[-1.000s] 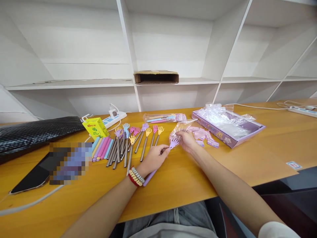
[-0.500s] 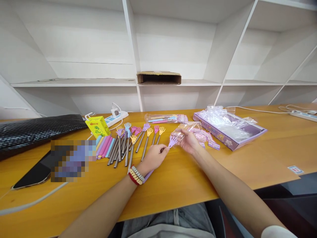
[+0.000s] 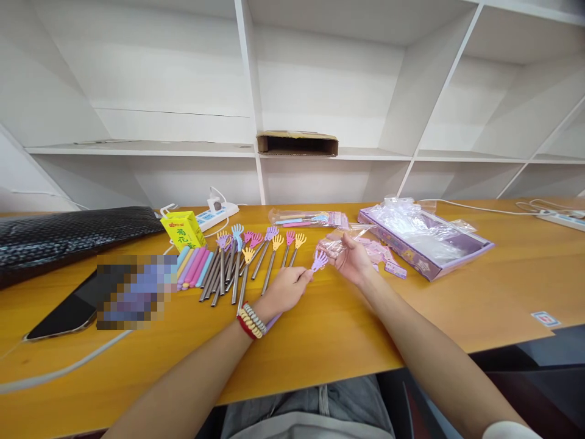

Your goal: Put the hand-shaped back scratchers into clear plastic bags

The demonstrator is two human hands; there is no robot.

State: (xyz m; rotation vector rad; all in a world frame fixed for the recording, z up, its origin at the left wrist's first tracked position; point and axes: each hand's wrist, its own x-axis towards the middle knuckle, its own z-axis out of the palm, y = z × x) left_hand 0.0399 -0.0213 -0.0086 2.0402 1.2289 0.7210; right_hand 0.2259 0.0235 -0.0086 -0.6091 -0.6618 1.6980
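On the wooden worktop, a black bag and a phone lie at far left, beside a yellow carton. A row of hand-tipped scratchers fans out next. The left hand, fingers pinched shut, holds a purple scratcher low over the worktop's middle. Just right of it, the right hand grips a clear bag, fingers closed on the plastic. A purple box sits farther right.
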